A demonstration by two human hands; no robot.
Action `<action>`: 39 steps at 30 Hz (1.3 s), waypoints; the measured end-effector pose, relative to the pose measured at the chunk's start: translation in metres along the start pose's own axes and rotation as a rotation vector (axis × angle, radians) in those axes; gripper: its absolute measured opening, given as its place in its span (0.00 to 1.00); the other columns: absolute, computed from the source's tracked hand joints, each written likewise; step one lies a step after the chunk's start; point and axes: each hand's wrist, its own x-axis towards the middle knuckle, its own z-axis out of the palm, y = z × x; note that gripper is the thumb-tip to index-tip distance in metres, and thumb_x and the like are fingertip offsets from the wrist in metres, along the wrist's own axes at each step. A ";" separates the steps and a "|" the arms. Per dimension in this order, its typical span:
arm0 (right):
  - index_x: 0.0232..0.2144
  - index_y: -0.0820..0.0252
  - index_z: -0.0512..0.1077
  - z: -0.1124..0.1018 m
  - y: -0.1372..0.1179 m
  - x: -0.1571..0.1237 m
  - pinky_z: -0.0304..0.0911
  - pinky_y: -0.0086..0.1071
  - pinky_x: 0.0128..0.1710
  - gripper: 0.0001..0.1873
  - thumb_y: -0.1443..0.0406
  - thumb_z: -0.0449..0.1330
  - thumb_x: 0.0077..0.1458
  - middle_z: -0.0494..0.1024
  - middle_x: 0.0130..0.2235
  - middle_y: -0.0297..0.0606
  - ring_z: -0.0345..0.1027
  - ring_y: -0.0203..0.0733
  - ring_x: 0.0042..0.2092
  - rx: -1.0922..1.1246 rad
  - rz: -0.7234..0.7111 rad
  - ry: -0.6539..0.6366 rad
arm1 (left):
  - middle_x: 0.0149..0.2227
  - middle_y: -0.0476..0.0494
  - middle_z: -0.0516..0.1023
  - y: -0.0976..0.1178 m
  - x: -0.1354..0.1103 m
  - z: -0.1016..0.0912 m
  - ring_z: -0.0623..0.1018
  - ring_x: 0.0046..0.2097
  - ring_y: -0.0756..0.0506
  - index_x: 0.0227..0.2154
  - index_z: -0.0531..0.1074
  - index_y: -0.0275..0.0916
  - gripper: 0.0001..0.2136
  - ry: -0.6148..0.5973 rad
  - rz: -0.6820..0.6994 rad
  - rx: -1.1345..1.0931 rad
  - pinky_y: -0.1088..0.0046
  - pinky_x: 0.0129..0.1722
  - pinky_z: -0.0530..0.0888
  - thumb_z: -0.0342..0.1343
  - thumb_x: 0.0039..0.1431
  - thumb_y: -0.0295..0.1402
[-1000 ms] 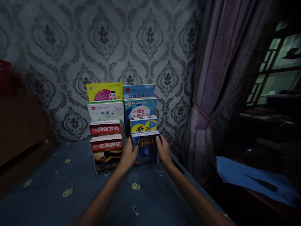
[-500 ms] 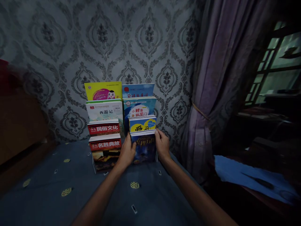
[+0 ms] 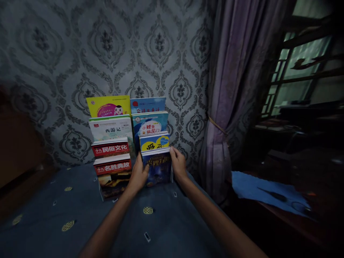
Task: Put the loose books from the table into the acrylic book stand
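Observation:
Two columns of upright books rise in steps, front to back. My left hand (image 3: 139, 172) and my right hand (image 3: 178, 163) grip the dark blue books (image 3: 158, 170) in the lowest right row from either side. Directly behind stand the yellow-and-blue books (image 3: 152, 142), then a teal book (image 3: 150, 123) and a light blue book (image 3: 147, 104). In the left column are two rows of red-topped books, the front books (image 3: 113, 175) and the ones behind (image 3: 110, 148), then a pale book (image 3: 111, 130) and a yellow book (image 3: 109, 105). Whatever supports them is mostly hidden.
A dark blue patterned cloth (image 3: 88, 215) lies under the books, against a wall with patterned wallpaper (image 3: 107, 53). A tied purple curtain (image 3: 217, 150) hangs to the right. Scissors (image 3: 272, 194) rest on a light blue cloth (image 3: 247, 184). A brown box (image 3: 18, 143) is at left.
The camera has turned a little to the right, so the books and hands sit further left in view. Both hands still hold the dark blue books in place.

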 end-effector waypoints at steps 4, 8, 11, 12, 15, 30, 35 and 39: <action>0.44 0.65 0.77 -0.017 0.008 -0.003 0.64 0.47 0.52 0.32 0.45 0.49 0.57 0.81 0.47 0.50 0.73 0.54 0.48 0.010 0.038 0.022 | 0.67 0.33 0.59 0.004 -0.019 -0.005 0.59 0.68 0.39 0.67 0.49 0.35 0.33 -0.001 0.031 0.010 0.54 0.67 0.56 0.50 0.59 0.29; 0.46 0.65 0.75 -0.032 0.016 -0.006 0.61 0.50 0.54 0.30 0.47 0.52 0.55 0.79 0.48 0.51 0.70 0.54 0.50 0.036 0.055 0.067 | 0.64 0.34 0.65 0.023 -0.044 -0.033 0.66 0.64 0.41 0.65 0.54 0.38 0.26 -0.062 0.140 0.186 0.57 0.63 0.64 0.47 0.64 0.30; 0.46 0.61 0.74 -0.036 0.011 -0.011 0.63 0.47 0.51 0.24 0.52 0.52 0.57 0.79 0.46 0.48 0.71 0.51 0.48 -0.008 -0.028 0.072 | 0.61 0.34 0.68 0.037 -0.044 -0.070 0.68 0.63 0.42 0.62 0.58 0.39 0.22 -0.003 0.278 0.452 0.59 0.62 0.66 0.43 0.66 0.29; 0.45 0.61 0.74 -0.036 0.007 -0.014 0.64 0.46 0.50 0.23 0.53 0.52 0.58 0.78 0.46 0.47 0.71 0.50 0.47 -0.028 -0.064 0.076 | 0.61 0.33 0.68 0.040 -0.039 -0.084 0.68 0.63 0.41 0.62 0.59 0.37 0.21 0.036 0.331 0.552 0.57 0.63 0.65 0.42 0.67 0.29; 0.45 0.59 0.74 -0.033 -0.003 -0.022 0.64 0.44 0.50 0.20 0.54 0.51 0.60 0.78 0.46 0.45 0.70 0.49 0.49 -0.086 -0.179 0.074 | 0.64 0.28 0.64 0.044 -0.014 -0.120 0.61 0.67 0.37 0.61 0.60 0.32 0.21 0.153 0.424 0.833 0.52 0.65 0.59 0.42 0.67 0.30; 0.42 0.57 0.72 -0.069 0.068 -0.018 0.66 0.47 0.49 0.18 0.58 0.49 0.54 0.77 0.44 0.47 0.71 0.53 0.47 -0.482 -0.181 0.046 | 0.60 0.29 0.70 0.034 0.030 -0.142 0.69 0.61 0.34 0.61 0.64 0.33 0.22 0.203 0.358 1.234 0.44 0.63 0.57 0.41 0.68 0.32; 0.41 0.57 0.72 -0.085 0.091 -0.013 0.66 0.48 0.49 0.18 0.58 0.49 0.52 0.77 0.43 0.48 0.71 0.55 0.46 -0.598 -0.118 0.088 | 0.59 0.28 0.71 0.044 0.034 -0.149 0.71 0.59 0.33 0.59 0.66 0.33 0.21 0.181 0.357 1.269 0.44 0.62 0.59 0.42 0.68 0.34; 0.41 0.59 0.72 -0.102 0.102 -0.019 0.67 0.48 0.46 0.20 0.57 0.48 0.52 0.77 0.43 0.50 0.72 0.56 0.45 -0.660 -0.029 0.103 | 0.62 0.26 0.67 0.055 0.037 -0.153 0.68 0.61 0.32 0.60 0.65 0.31 0.22 0.201 0.366 1.256 0.44 0.60 0.62 0.42 0.68 0.35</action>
